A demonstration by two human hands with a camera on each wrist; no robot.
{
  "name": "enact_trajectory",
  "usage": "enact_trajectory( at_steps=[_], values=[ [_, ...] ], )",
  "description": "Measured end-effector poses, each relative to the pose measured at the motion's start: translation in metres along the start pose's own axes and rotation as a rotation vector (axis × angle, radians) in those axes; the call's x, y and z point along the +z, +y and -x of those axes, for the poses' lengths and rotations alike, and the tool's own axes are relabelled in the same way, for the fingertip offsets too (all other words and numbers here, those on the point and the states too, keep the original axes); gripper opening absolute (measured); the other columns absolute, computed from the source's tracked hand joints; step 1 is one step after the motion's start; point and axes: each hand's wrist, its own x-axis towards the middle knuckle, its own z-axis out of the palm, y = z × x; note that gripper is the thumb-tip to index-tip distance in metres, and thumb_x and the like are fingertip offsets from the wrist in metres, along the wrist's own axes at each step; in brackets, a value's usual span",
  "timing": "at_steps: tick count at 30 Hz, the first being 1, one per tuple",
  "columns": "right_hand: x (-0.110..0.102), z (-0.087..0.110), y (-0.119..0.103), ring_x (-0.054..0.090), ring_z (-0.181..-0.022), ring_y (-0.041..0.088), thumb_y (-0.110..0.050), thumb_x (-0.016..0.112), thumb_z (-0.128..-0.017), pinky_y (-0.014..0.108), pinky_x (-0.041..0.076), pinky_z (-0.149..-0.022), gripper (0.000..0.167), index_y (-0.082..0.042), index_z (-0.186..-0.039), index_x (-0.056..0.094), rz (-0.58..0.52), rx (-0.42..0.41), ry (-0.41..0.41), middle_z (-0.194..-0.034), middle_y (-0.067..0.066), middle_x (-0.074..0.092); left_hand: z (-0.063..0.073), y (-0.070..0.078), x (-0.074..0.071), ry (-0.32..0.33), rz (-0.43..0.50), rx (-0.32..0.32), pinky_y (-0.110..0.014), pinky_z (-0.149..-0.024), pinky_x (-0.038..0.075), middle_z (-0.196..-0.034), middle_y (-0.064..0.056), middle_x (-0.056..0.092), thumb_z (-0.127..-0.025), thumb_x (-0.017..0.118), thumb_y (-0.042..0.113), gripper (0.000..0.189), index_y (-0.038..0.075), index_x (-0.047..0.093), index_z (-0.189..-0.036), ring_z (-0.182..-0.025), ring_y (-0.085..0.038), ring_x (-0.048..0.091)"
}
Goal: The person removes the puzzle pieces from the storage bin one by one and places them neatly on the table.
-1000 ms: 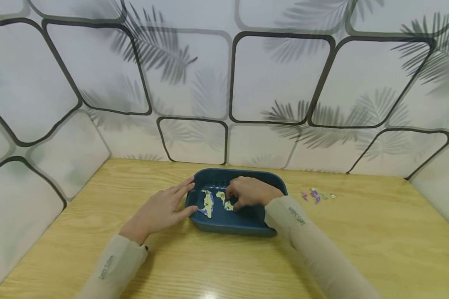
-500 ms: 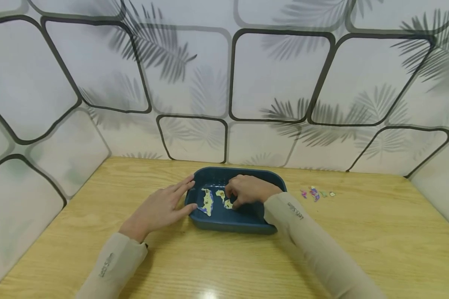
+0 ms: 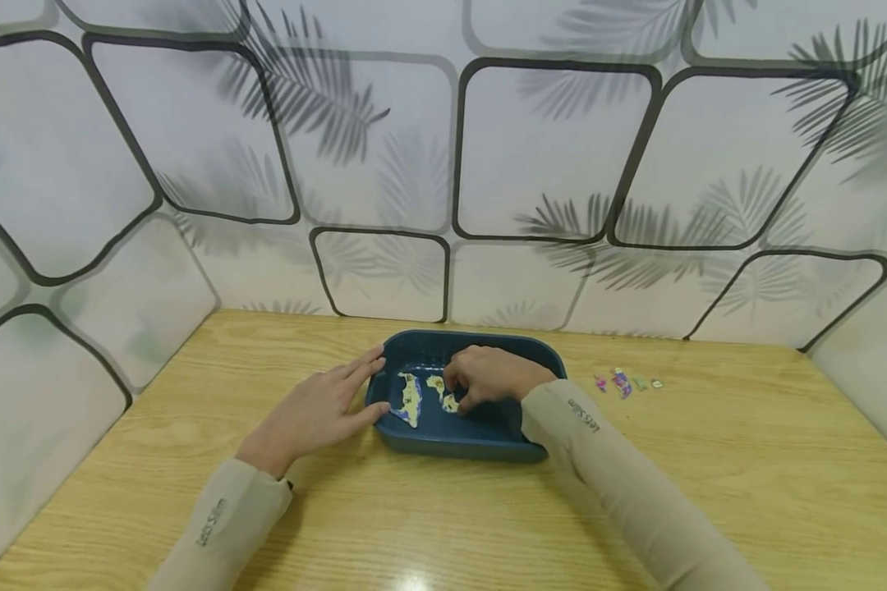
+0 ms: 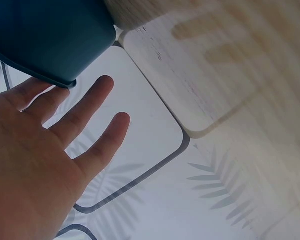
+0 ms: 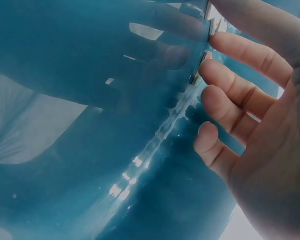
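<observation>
A dark blue tray [image 3: 429, 447] sits on the table in the head view. Inside lies a strip of joined yellow-and-blue puzzle pieces [image 3: 410, 400], and right of it a smaller curved group of pale yellow puzzle pieces [image 3: 436, 383]. My right hand [image 3: 491, 377] reaches over the tray and pinches a puzzle piece [image 5: 213, 22] of that smaller group between thumb and index finger; the fingers partly hide it. The other fingers are bent, the middle one touching a piece edge. My left hand [image 3: 318, 417] rests with spread fingers against the tray's left rim.
Several small loose puzzle pieces [image 3: 621, 384], pink, purple and green, lie on the wooden table [image 3: 443, 525] right of the tray. A patterned wall covering [image 3: 517, 283] rises right behind the table and along both sides.
My right fingers shift very slightly over the smaller group of puzzle pieces. The left hand, the tray and the loose pieces stay in place.
</observation>
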Motion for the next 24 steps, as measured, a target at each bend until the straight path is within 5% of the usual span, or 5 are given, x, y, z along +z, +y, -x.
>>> enact_trajectory(
  at_steps=[14, 18, 24],
  values=[
    [0.0023, -0.0025, 0.0002, 0.059, -0.086, 0.014, -0.024, 0.083, -0.087, 0.034, 0.052, -0.080, 0.026, -0.011, -0.108, 0.074, 0.026, -0.017, 0.007, -0.095, -0.002, 0.064, 0.0008, -0.0005, 0.0002, 0.001, -0.007, 0.003, -0.058, -0.102, 0.045, -0.161, -0.015, 0.035, -0.101, 0.060, 0.042, 0.068, -0.004, 0.046, -0.149, -0.124, -0.041, 0.058],
    [0.0009, -0.0010, -0.0010, 0.058, -0.084, 0.014, -0.023, 0.082, -0.088, 0.033, 0.052, -0.078, 0.024, -0.011, -0.108, 0.074, 0.028, -0.017, 0.008, -0.094, -0.003, 0.063, 0.0001, 0.0000, -0.0003, 0.005, -0.005, 0.006, -0.056, -0.101, 0.047, -0.161, -0.014, 0.036, -0.101, 0.060, 0.042, 0.068, -0.004, 0.047, -0.149, -0.096, -0.028, 0.067],
    [0.0014, -0.0008, -0.0015, 0.060, -0.086, 0.015, -0.021, 0.081, -0.088, 0.034, 0.053, -0.079, 0.025, -0.010, -0.110, 0.074, 0.015, -0.008, 0.008, -0.096, -0.001, 0.065, -0.0002, 0.0001, -0.0004, -0.005, -0.001, 0.001, -0.056, -0.098, 0.048, -0.160, -0.015, 0.036, -0.101, 0.060, 0.043, 0.069, -0.003, 0.046, -0.149, -0.067, -0.009, 0.055]
  ],
)
